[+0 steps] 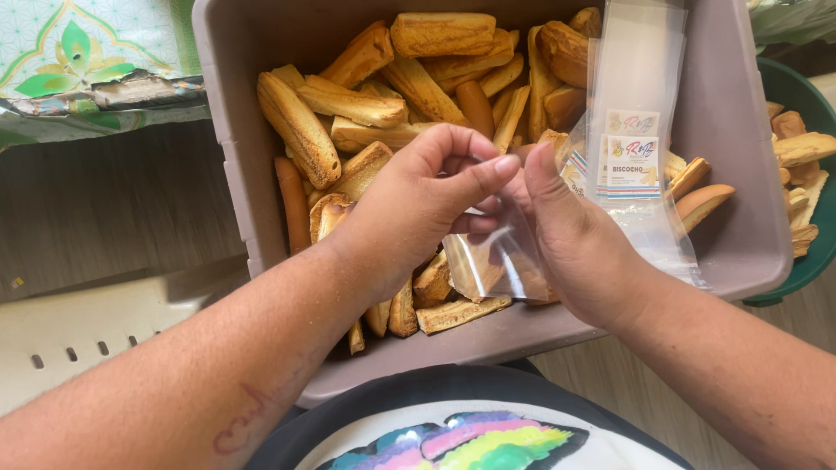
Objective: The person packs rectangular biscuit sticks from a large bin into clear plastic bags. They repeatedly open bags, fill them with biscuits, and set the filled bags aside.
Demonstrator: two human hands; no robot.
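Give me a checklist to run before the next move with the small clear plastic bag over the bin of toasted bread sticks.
1. Small clear plastic bag pinched by both hands: ok; left hand and right hand meet at its top edge.
2. Bag mouth opened: cannot tell; fingers cover it.
3. Bag still empty: cannot tell; bread shows through the film.
4. Golden-brown toasted bread sticks within reach: ok; they fill the grey plastic bin.
5. Spare labelled clear bags at hand: ok; they lean at the bin's right side.
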